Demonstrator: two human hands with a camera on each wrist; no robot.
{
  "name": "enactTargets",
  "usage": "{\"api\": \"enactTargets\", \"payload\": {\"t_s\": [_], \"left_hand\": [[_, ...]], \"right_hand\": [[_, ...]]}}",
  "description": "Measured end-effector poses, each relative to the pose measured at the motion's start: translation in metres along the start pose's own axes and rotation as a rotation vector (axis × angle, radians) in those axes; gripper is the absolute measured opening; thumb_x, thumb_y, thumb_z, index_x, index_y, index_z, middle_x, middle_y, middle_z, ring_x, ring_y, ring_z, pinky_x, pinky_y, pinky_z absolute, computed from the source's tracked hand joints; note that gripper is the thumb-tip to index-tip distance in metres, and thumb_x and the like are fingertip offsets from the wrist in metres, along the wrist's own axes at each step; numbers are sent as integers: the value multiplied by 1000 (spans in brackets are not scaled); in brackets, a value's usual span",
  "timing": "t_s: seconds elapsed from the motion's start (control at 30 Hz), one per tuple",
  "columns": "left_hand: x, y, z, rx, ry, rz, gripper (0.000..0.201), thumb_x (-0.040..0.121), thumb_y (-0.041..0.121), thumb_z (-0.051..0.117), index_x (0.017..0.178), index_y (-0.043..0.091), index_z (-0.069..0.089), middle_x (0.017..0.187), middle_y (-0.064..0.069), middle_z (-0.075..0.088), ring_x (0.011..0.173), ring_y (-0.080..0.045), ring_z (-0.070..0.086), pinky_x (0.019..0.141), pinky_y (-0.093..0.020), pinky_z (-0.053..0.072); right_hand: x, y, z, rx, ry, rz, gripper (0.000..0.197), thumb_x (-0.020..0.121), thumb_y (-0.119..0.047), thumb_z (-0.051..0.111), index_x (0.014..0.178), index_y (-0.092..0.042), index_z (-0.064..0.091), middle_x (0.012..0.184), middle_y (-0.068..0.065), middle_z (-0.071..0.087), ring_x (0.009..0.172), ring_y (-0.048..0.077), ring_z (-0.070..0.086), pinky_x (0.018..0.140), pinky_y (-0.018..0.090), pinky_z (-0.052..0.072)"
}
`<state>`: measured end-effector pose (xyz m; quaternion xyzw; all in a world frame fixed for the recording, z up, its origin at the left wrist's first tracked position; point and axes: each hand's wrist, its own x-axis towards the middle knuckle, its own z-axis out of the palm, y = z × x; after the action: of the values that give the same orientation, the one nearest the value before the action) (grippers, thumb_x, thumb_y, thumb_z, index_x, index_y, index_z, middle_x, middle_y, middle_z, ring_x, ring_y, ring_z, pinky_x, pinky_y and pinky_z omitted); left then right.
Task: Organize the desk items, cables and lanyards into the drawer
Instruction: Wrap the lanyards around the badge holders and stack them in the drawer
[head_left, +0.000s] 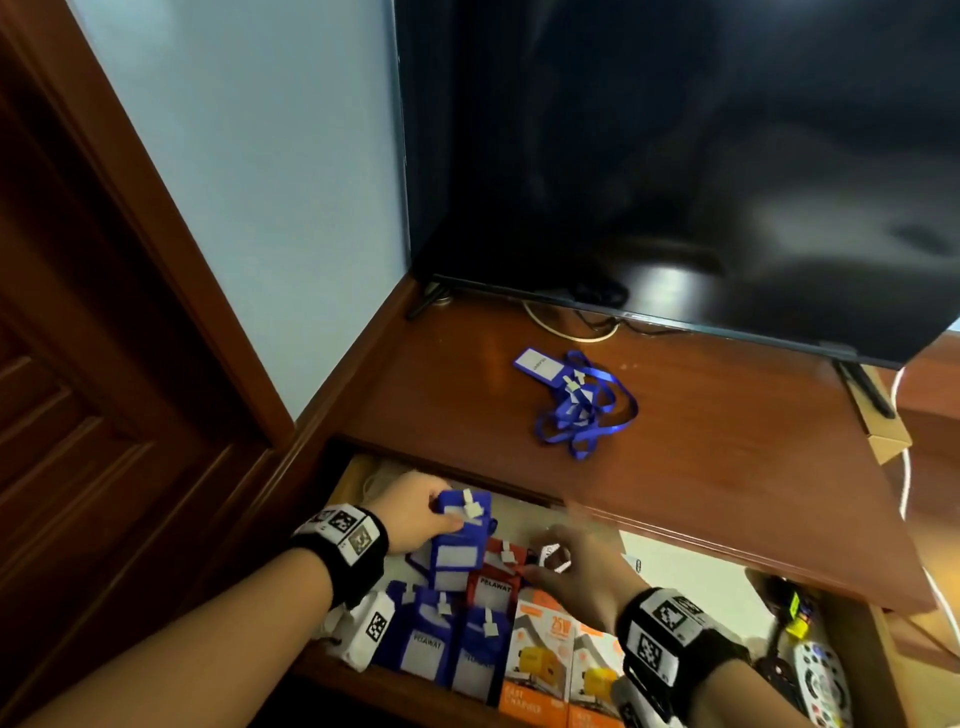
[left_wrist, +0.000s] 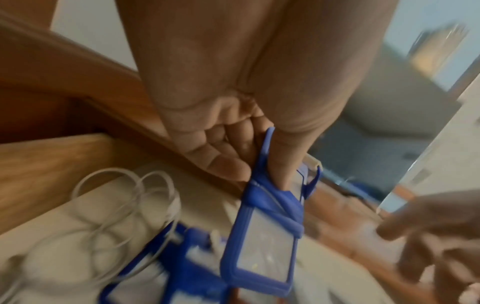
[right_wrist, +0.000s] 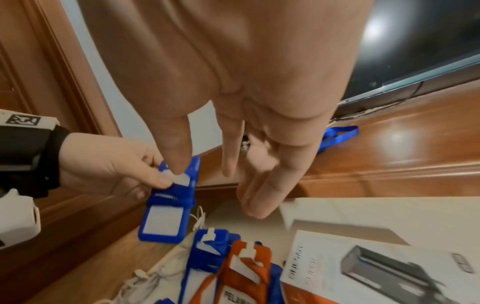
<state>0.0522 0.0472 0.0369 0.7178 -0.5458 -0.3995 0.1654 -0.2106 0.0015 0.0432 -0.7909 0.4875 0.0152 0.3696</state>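
Your left hand (head_left: 410, 512) pinches a blue tag (head_left: 460, 530) over the drawer (head_left: 675, 566) at lower centre, right hand (head_left: 576, 564) loose and empty; lay it down, then fetch the lanyards (head_left: 576, 402).

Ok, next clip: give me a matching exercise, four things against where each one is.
Things:
1. blue badge holder
2. blue lanyard
3. red badge holder
4. orange boxes

Places:
A. on the desk top by the TV
B. in the drawer under the right hand
C. gripped by the left hand
D. at the drawer's front edge

Pairs: 1-C, 2-A, 3-B, 4-D
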Motion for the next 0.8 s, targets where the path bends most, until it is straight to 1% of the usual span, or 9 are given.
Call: {"api": "enactTargets", "payload": {"t_s": [0.07,0.17,0.3,0.37,0.47,0.53,0.6,0.67,0.8], "left_hand": [[11,-16,12,67,-33,-52,18,91,29,77,88,12,72,87,-2,75,83,-17,72,74,-33,56],[25,-32,27,122,-57,-107,13,91,27,75,83,19,68,84,1,73,80,-15,71,69,-30,55],[38,-44,41,219,-27,-134,15,93,31,72,84,24,61,82,7,66,79,-13,65,60,-23,44],[41,-46,47,266,-12,-142,12,95,33,70,93,24,62,81,10,60,79,-13,61,57,-20,39],[43,-51,56,280,-1,-174,26,97,37,69,119,23,65,97,6,65,85,-12,58,64,-21,40],[45,-56,60,278,-12,-189,35,97,40,69,127,23,64,109,1,71,90,-14,63,71,-22,43],[45,-58,63,305,-16,-209,36,97,41,67,129,24,63,113,-2,72,98,-17,67,74,-22,44],[46,-58,64,322,-7,-212,33,98,38,66,128,24,62,115,-3,71,102,-19,67,75,-23,44],[42,-58,65,327,1,-213,25,99,33,64,123,27,61,119,2,68,108,-19,65,80,-25,45]], "right_hand": [[-2,11,0,-8,-18,39,40,89,-54,68,123,-32,63,106,-12,65,97,7,64,88,28,53],[-2,26,-5,-65,-37,81,47,91,-56,65,131,-33,57,107,-12,64,96,9,61,82,22,46],[6,36,-15,-78,-5,49,39,92,-49,67,127,-32,60,104,-11,67,93,8,60,74,18,40],[13,38,-22,-94,24,18,35,91,-46,68,123,-31,63,99,-12,67,89,6,60,72,18,39],[27,35,-32,-89,35,-15,31,92,-41,69,120,-30,64,96,-13,67,83,6,61,72,19,41],[42,30,-41,-109,47,-38,27,91,-36,70,117,-26,65,96,-12,68,87,10,64,75,21,44],[61,21,-52,-101,47,-50,23,91,-32,68,113,-24,66,97,-8,70,91,14,67,79,23,48],[84,13,-64,-94,70,-62,21,91,-28,65,111,-26,67,94,-7,71,89,14,67,81,23,48],[145,-3,-85,-119,123,-54,20,93,-26,63,113,-25,66,99,-2,71,93,19,68,85,31,53]]}}
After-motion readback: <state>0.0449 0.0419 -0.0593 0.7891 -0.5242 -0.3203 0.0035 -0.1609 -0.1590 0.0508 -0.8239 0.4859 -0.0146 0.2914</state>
